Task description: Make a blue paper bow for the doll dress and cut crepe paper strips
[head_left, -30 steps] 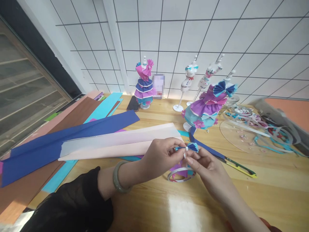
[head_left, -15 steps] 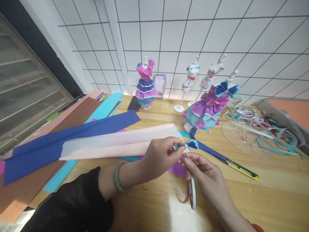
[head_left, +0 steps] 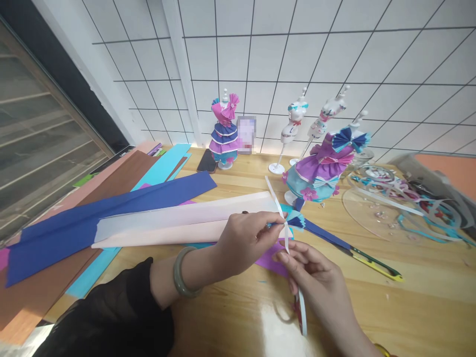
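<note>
Blue pleated bow (head_left: 296,221) juts beyond the fingers (head_left: 274,217) of the left hand (head_left: 243,242).

Pinches at the left side of the blue bow (head_left: 296,221) with thumb and forefinger of the left hand (head_left: 247,242); pinches just below the bow with the right hand (head_left: 319,267), fingers curled, forearm slanting down rightward.

Even, bright light fills the view; white glare pools on the glossy pale wooden table (head_left: 238,317); wide-angle distortion tilts the outer edges.
</note>
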### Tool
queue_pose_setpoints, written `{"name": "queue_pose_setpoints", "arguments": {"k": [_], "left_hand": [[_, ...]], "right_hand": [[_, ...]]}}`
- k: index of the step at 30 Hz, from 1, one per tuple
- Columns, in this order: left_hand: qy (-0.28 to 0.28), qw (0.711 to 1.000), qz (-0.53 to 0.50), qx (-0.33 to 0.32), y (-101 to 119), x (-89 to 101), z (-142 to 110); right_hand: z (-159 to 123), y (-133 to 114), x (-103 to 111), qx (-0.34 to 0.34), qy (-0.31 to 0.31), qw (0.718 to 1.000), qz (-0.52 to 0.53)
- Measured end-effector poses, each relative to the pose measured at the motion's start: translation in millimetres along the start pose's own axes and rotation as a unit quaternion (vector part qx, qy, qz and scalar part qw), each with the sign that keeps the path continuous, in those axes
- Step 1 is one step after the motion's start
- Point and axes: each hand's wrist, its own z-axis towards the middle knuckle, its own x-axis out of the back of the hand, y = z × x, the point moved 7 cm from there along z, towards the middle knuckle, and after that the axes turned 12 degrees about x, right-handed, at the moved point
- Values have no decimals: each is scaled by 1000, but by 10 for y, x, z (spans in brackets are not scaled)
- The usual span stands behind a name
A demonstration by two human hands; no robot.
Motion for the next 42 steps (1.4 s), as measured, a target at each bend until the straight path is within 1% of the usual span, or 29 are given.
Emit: {"name": "queue_pose_setpoints", "arguments": {"k": [2, 6, 9, 12, 14, 16, 20, 22, 26, 28, 31, 36, 37, 40, 42], "left_hand": [[-6, 998, 51, -48, 69, -5, -19], [-46, 982, 142, -116, 102, -91, -95], [-44, 971, 158, -172, 117, -109, -166], [-35, 970, 148, -192, 137, -91, -192], [-31, 972, 139, -188, 160, -79, -183], [-32, 976, 133, -171, 179, -82, -160], [-61, 985, 116, -111, 182, -128, -106], [-70, 988, 105, -92, 188, -140, -91], [-76, 989, 101, -83, 193, -147, -80], [-59, 990, 100, -84, 193, -126, -79], [-27, 991, 92, -94, 198, -88, -87], [-2, 992, 83, -98, 203, -73, -99], [-5, 992, 82, -94, 199, -79, -97], [-39, 992, 88, -80, 179, -123, -88], [-62, 991, 89, -72, 163, -149, -84]], "right_hand": [[7, 37, -13, -10, -12, 999, 27], [26, 61, -44, -32, -41, 995, 89], [41, 50, -69, -45, -65, 992, 103], [50, 55, -68, -40, -78, 991, 96], [49, 54, -50, -20, -76, 991, 106], [39, 42, -24, 5, -68, 990, 122], [17, -21, 4, 43, -55, 990, 121], [13, -62, 16, 59, -42, 992, 107], [6, -113, 37, 77, -24, 995, 66], [0, -134, 39, 82, -26, 995, 48], [-5, -146, 38, 77, -27, 996, 42], [13, -134, 43, 63, -17, 997, 28], [19, -119, 47, 56, -13, 998, 29], [29, -54, 60, 24, -3, 999, 48], [30, -34, 49, 22, -15, 998, 65]]}}
